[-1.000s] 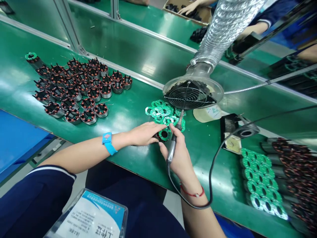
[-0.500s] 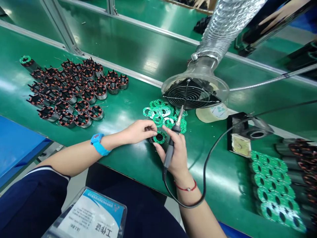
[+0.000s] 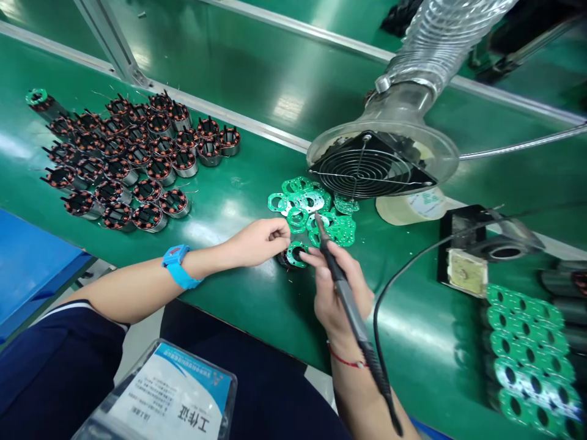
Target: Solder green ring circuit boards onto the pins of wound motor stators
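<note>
My right hand [image 3: 342, 284] is closed around a soldering iron [image 3: 342, 284], whose tip points up and away over loose green ring-shaped circuit boards [image 3: 298, 201]. A fingertip of this hand reaches to a green ring board [image 3: 292, 255] seated on a wound motor stator [image 3: 287, 261] at the middle of the bench. Just left of that stator is my left hand [image 3: 262, 243], its fingers curled and pinched together. Whatever it may hold between the fingertips is too small to tell.
Many wound stators [image 3: 147, 190] stand grouped at the left. A fume extractor with a fan grille [image 3: 367, 168] hangs above the boards. To the right are a tape roll [image 3: 410, 206], an iron stand with a sponge [image 3: 466, 273] and rows of stators topped with green boards [image 3: 529, 354].
The soldering iron has swung in my right hand, its tip tilting left and its handle end dropping to the right. My left hand stays beside the stator. The head view shifted slightly.
</note>
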`<state>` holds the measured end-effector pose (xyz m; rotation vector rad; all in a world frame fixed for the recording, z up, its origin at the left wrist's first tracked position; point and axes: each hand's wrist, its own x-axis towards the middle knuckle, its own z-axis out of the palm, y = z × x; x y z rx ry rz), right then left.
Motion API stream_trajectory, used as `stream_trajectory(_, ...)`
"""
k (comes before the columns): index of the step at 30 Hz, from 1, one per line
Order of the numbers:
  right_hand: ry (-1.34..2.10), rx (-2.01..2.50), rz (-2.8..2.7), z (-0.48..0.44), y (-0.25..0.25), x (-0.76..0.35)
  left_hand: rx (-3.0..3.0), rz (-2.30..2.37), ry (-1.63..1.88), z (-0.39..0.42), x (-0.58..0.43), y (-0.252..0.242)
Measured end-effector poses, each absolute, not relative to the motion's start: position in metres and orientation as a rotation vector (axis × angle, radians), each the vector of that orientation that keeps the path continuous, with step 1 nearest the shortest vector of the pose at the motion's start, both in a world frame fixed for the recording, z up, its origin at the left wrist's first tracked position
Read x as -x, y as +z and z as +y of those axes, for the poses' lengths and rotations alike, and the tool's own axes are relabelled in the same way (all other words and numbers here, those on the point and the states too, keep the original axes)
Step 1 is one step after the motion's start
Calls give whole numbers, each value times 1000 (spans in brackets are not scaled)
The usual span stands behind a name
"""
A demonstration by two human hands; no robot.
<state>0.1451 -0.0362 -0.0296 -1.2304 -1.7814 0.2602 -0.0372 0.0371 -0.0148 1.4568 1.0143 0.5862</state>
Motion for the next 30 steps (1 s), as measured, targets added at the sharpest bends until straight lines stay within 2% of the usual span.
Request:
stream_trajectory(6, 360, 1098, -1374, -45, -34, -153, -1518, 1033, 550, 39, 38, -18)
stream_trajectory(17, 483, 982, -1493, -45, -31, -158, -1505, 1054, 547, 37, 37, -14)
stream_trajectory(23, 348, 1059, -1461, -46, -34, -154, -1527, 1057, 543, 37, 37, -15)
stream_trajectory(30, 483, 1208, -1998, -32, -35, -145, -1588, 1085, 532, 38, 36, -11)
